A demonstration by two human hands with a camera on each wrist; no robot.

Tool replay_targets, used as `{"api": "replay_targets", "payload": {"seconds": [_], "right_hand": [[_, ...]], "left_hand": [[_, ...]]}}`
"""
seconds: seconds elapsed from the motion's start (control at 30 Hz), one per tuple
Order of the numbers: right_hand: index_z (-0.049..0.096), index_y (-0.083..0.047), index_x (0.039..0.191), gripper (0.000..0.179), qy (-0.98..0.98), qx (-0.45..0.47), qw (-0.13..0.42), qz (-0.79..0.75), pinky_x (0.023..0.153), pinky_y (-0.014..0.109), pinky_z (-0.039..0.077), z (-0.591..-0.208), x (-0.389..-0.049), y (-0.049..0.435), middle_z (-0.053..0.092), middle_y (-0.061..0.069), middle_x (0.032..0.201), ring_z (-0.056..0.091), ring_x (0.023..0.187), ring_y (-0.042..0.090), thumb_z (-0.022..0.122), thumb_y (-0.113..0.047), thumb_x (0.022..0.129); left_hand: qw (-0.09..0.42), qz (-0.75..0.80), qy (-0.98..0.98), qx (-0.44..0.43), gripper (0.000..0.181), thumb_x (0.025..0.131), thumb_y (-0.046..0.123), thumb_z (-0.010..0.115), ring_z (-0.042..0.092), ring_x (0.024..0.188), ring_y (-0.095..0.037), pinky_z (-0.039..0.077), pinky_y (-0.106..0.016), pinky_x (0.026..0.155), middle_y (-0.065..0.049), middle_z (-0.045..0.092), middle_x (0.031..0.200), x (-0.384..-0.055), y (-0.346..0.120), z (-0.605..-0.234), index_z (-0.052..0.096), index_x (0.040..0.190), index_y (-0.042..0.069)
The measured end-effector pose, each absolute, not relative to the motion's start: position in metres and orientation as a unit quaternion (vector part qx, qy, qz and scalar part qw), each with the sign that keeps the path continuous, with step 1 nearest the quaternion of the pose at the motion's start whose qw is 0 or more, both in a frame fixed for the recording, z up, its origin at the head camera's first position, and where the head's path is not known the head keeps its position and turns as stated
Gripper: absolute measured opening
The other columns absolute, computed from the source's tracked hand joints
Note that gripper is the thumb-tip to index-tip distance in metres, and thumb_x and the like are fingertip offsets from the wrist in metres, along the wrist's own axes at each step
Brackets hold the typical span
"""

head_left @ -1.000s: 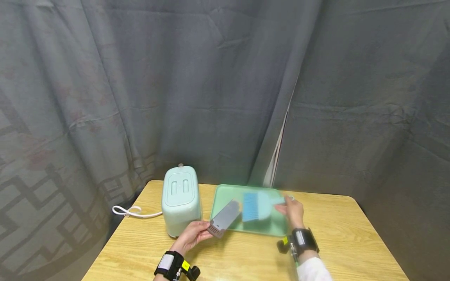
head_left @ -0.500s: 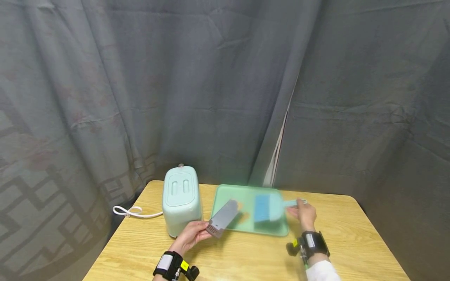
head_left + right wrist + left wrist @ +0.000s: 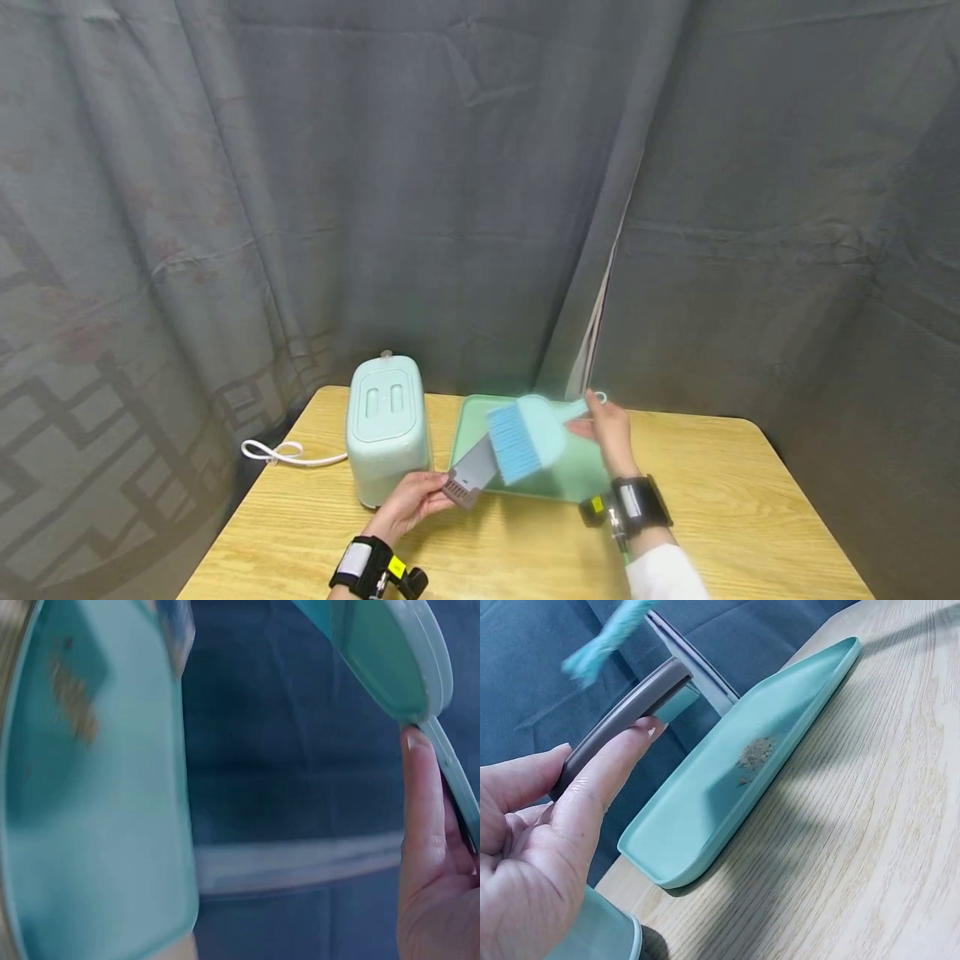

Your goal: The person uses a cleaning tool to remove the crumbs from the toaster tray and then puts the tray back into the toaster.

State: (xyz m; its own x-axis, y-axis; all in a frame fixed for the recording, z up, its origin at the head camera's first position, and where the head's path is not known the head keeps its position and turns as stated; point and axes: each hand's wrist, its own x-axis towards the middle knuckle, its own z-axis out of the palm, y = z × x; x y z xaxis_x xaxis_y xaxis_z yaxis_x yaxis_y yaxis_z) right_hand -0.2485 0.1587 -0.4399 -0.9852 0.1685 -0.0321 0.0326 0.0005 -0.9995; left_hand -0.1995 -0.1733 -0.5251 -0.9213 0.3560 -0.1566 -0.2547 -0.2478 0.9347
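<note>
- Curtain (image 3: 450,208), grey, creased, hung behind the table.
- Table (image 3: 720,492), wood-grained, rounded far corners.
- Tray (image 3: 587,468), green, low-rimmed, lying on the table near its far edge.
- Toaster (image 3: 386,417), mint, two grooves on top, upright to the left of the tray.
- Brush (image 3: 532,437), pale blue with blue bristles, raised above the tray; whether the bristles touch the plate is hard to tell.
- Plate (image 3: 477,469), flat, grey, slotted brown end, held tilted, its far part above the tray.
- Right hand (image 3: 613,429), fingers closed about the brush handle.
- Left hand (image 3: 412,500), pinching the plate's slotted end between thumb and fingers, beside the toaster.
- Cord (image 3: 300,458), white, looped, left of the toaster.
- Crumbs (image 3: 756,754), tan, in a small patch on the tray.
</note>
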Motion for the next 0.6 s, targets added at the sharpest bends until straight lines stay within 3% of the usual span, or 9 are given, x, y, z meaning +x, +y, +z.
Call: {"api": "replay_targets", "payload": {"seconds": [0.17, 0.4, 0.6], "right_hand": [[0.056, 0.011, 0.121, 0.047, -0.72, -0.027, 0.039, 0.692, 0.065, 0.03, 0.065, -0.438, -0.25, 0.129, 0.073, 0.014, 0.082, 0.072, 0.066, 0.019, 0.052, -0.034, 0.107], [0.053, 0.011, 0.13, 0.053, -0.745, -0.029, 0.024, 0.667, 0.084, 0.047, 0.064, -0.445, -0.247, 0.113, 0.072, 0.02, 0.088, 0.074, 0.071, 0.024, 0.051, -0.037, 0.107], [0.046, 0.014, 0.137, 0.06, -0.756, -0.038, 0.019, 0.654, 0.089, 0.048, 0.062, -0.451, -0.248, 0.113, 0.072, 0.023, 0.091, 0.075, 0.077, 0.03, 0.05, -0.038, 0.107]], "left_hand": [[0.197, 0.785, 0.585, 0.054, 0.045, 0.108, 0.001, 0.039, 0.071, 0.107, -0.025, 0.058, -0.03, 0.095, -0.04, 0.057, 0.126, -0.199, -0.172, -0.524, 0.029, 0.135, -0.034], [0.197, 0.783, 0.588, 0.056, 0.041, 0.108, 0.0, 0.038, 0.071, 0.105, -0.024, 0.059, -0.031, 0.094, -0.038, 0.061, 0.122, -0.199, -0.169, -0.522, 0.033, 0.131, -0.034], [0.198, 0.782, 0.588, 0.054, 0.041, 0.108, -0.001, 0.036, 0.071, 0.105, -0.025, 0.059, -0.03, 0.093, -0.039, 0.06, 0.123, -0.199, -0.169, -0.521, 0.032, 0.132, -0.034]]}}
